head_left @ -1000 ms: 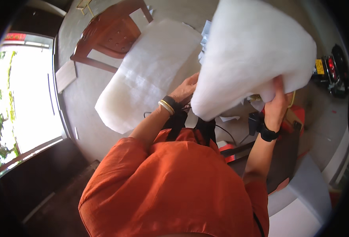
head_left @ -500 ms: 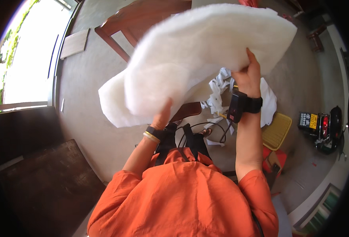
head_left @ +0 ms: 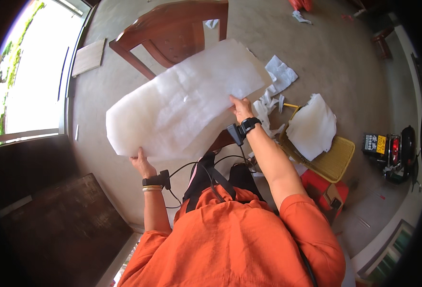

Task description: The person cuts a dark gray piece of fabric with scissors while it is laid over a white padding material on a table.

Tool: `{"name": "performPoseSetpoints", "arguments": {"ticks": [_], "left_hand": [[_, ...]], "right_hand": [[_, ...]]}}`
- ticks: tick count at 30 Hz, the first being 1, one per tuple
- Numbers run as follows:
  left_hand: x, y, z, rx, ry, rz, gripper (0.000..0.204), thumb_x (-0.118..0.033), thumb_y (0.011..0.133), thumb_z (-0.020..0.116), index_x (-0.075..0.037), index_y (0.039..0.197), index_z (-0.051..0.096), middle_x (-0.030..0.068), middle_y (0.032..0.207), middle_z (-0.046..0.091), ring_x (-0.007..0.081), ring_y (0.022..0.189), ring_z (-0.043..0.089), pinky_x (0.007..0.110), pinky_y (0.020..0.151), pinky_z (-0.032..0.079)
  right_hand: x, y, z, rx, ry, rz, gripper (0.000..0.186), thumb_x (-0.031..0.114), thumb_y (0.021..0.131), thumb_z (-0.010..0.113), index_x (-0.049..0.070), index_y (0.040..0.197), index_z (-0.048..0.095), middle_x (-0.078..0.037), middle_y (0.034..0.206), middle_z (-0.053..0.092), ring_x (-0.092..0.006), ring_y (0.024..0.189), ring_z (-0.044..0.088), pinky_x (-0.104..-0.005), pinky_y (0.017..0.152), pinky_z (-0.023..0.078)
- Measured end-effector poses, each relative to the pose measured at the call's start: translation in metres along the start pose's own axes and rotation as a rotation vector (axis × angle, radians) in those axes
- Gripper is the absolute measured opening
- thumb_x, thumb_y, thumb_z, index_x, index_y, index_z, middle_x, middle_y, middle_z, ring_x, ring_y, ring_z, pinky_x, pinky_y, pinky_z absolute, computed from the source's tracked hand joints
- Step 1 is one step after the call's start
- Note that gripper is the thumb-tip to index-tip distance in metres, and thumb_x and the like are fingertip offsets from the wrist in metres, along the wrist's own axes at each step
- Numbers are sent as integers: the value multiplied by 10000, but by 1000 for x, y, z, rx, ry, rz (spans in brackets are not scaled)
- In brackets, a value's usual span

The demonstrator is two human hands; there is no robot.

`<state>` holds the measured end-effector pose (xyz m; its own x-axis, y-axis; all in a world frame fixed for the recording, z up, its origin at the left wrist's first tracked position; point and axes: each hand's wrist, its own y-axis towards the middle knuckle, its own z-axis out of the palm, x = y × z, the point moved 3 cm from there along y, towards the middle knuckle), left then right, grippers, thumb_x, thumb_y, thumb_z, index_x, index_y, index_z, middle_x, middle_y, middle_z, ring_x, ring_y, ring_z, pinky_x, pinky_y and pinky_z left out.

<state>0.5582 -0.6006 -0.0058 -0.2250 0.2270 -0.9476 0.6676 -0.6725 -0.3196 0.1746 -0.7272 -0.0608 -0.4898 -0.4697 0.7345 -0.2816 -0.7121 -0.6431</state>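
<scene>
1. A large, roughly oblong sheet of soft white batting (head_left: 184, 100) was spread out in front of the person, its long axis slanting from lower left to upper right. It lay across the near side of a reddish-brown wooden chair with a curved, openwork back (head_left: 175, 28), covering part of that back.
2. The person's left hand (head_left: 143, 165) was closed in a narrow pinch on the sheet's near edge, by its lower-left corner, with the thumb showing on the upper face.
3. The person's right hand (head_left: 242, 110) gripped the same near edge farther right, the fingertips pressed on the white surface.
4. Each wrist wore a black strap with a small black device; below the left one sat yellow and pale bangles (head_left: 152, 188).
5. Thin black cables (head_left: 180, 167) looped near the person's legs.
6. To the right of the right hand, white and pale-blue scraps (head_left: 282, 76) were strewn on the grey floor (head_left: 340, 76).
7. Beyond them, a smaller irregular white piece of batting (head_left: 311, 126) rested over a yellow woven-look basket (head_left: 342, 155), covering much of it.
8. A red box-like object (head_left: 313, 184) stood just beside the basket's near end.
</scene>
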Motion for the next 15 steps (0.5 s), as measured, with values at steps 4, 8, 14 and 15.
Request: {"name": "performPoseSetpoints", "arguments": {"ticks": [4, 8, 14, 15], "left_hand": [[-4, -12, 8, -114, -31, 81, 710, -137, 804, 646, -16, 1336, 192, 140, 1166, 483, 219, 1027, 498, 340, 886, 411], [-23, -30, 30, -3, -64, 121, 752, -61, 784, 646, -22, 1358, 161, 168, 1276, 414, 242, 1095, 459, 359, 924, 399], [-32, -55, 48, -241, 381, 262, 835, 16, 744, 611, -44, 1405, 104, 202, 1315, 342, 295, 1110, 444, 395, 949, 387], [-47, -73, 60, -418, 570, 254, 841, 39, 727, 600, -47, 1409, 116, 211, 1317, 327, 303, 1114, 442, 393, 964, 379]], "right_hand": [[20, -25, -5, 15, -62, -145, 323, 148, 767, 664, 36, 1037, 527, -63, 914, 567, -173, 802, 569, -305, 624, 489], [50, -26, -5, 71, -63, -337, 329, 133, 764, 658, 32, 1047, 523, -71, 911, 564, -165, 766, 572, -283, 583, 500], [44, -43, -45, -27, 61, -155, 457, 121, 777, 635, 14, 1164, 418, -106, 958, 564, -179, 787, 592, -299, 605, 530], [40, -49, -61, -53, 83, -106, 424, 127, 791, 622, 17, 1154, 433, -98, 945, 578, -172, 790, 599, -297, 599, 527]]}}
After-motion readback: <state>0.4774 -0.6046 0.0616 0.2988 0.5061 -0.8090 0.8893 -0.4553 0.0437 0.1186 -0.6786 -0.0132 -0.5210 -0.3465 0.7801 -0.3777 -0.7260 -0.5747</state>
